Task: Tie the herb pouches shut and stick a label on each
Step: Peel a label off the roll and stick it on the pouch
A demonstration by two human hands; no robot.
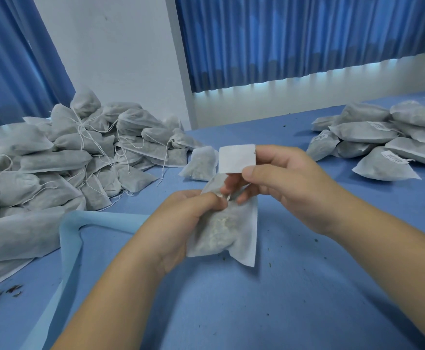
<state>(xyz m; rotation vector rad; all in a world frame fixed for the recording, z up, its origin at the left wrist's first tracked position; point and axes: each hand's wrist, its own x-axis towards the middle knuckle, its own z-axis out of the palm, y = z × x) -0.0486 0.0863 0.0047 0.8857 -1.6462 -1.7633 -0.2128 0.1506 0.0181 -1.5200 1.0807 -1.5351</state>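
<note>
A white mesh herb pouch point(227, 228) hangs above the blue table, its filled body low and its flat top flap point(236, 158) sticking up. My left hand point(186, 218) grips the pouch at its neck from the left. My right hand point(279, 180) pinches the drawstring and the flap near the neck, with the fingers curled. The thin white string shows only as a short loop between the two hands.
A big heap of string-tied pouches point(62, 152) fills the left of the table. A pile of labelled pouches point(383, 137) lies at the right. One loose pouch point(201, 164) sits just behind my hands. Herb crumbs dot the blue cloth point(282, 286).
</note>
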